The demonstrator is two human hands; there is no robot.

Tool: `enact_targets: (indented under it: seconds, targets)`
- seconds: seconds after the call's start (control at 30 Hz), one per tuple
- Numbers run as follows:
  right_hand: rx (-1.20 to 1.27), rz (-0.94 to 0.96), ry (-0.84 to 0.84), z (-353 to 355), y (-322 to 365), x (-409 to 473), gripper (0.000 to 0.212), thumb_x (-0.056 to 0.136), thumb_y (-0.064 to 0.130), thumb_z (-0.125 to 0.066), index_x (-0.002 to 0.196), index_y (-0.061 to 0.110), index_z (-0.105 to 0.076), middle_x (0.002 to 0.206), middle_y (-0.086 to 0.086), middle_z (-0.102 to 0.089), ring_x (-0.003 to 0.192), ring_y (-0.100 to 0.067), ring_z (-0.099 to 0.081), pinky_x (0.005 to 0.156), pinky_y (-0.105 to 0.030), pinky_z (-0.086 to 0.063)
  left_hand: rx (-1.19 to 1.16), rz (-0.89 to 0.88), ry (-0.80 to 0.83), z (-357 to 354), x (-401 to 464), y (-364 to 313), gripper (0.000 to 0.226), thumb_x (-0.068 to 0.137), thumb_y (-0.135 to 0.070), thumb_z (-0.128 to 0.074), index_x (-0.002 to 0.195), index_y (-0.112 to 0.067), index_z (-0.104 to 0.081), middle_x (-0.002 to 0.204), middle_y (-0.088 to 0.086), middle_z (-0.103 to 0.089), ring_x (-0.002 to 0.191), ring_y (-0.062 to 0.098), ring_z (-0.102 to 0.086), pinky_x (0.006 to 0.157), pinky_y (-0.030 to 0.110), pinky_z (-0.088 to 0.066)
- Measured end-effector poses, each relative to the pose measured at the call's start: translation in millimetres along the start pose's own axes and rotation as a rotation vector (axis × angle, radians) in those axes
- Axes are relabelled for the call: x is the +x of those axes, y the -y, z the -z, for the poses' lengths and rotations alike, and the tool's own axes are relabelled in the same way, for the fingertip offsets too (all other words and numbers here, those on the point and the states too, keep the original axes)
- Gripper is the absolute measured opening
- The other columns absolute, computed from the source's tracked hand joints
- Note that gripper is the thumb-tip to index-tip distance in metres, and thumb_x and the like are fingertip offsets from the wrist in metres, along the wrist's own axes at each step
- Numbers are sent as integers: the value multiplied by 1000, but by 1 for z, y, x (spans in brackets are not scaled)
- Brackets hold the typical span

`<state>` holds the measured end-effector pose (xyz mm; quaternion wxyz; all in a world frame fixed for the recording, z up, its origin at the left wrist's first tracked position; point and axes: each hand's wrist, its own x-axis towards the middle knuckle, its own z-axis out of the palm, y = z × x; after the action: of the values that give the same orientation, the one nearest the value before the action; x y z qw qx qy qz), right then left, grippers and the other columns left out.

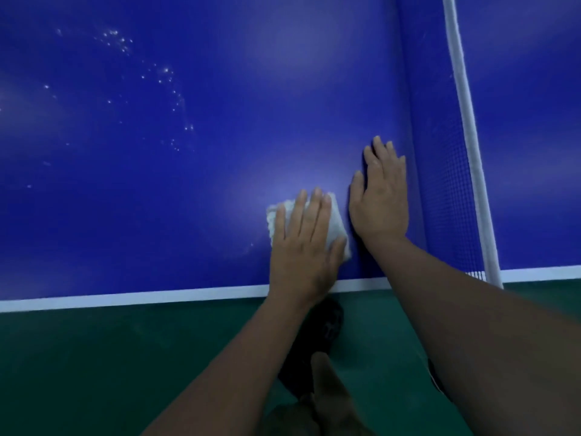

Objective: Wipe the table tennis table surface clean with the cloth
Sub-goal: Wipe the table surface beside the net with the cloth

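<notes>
Seen from above: a blue table tennis worktop (188,199) with a white near edge line. The left hand (306,243) presses flat, fingers straight, on a white cloth (336,225) near that edge. The right hand (380,199) rests flat and empty just beside it, next to the net (446,184) on the right. Wiping appears under way. Bright droplets (163,77) lie far left, so the next stroke likely calls for sliding the cloth that way.

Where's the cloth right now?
Head view: the white cloth lies flat under the left hand on the blue table, near its white edge line, beside the right hand.
</notes>
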<state>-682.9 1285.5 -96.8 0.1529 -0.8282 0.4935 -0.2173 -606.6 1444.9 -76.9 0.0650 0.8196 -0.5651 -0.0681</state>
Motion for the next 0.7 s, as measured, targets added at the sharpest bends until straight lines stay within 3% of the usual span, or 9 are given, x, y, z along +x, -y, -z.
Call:
enact_targets:
  seconds: [0.1,0.2,0.37,0.53,0.7]
  targets:
    - [34,-3,3,13,-2,-20,47,111,20,-44,153,0,-51,169,-11,-39,160,-30,-31,134,-49,-16,5,9,-6,-3,-46,-6,71,111,-48,-40,168,-9,-23,176,7,-18,165,26,-8,131,57,-13]
    - [-29,10,-10,25,-7,-55,48,113,22,-43,156,0,-47,170,-12,-38,160,-30,-31,132,-52,-20,24,-6,-24,-5,-33,-2,72,111,-50,-39,168,-9,-23,176,8,-19,165,27,-10,131,57,-13]
    - [-210,51,105,26,-12,-76,63,115,41,-34,164,2,-33,175,-11,-26,164,-28,-19,133,-53,-15,-9,45,-56,-6,-17,0,69,112,-48,-34,167,-8,-24,176,9,-20,164,27,-12,130,58,-15]
    - [-173,33,98,26,-11,-74,65,113,45,-35,163,2,-37,174,-10,-28,163,-28,-21,133,-53,-13,-26,41,-40,-13,-71,-23,66,113,-43,-37,167,-8,-25,175,9,-21,164,27,-13,129,59,-18]
    - [-166,16,86,23,-12,-74,63,114,44,-33,162,3,-38,175,-8,-28,163,-25,-20,134,-51,-12,7,-49,-59,-15,-10,-15,63,114,-42,-27,168,-10,-24,176,8,-22,164,27,-13,129,59,-13]
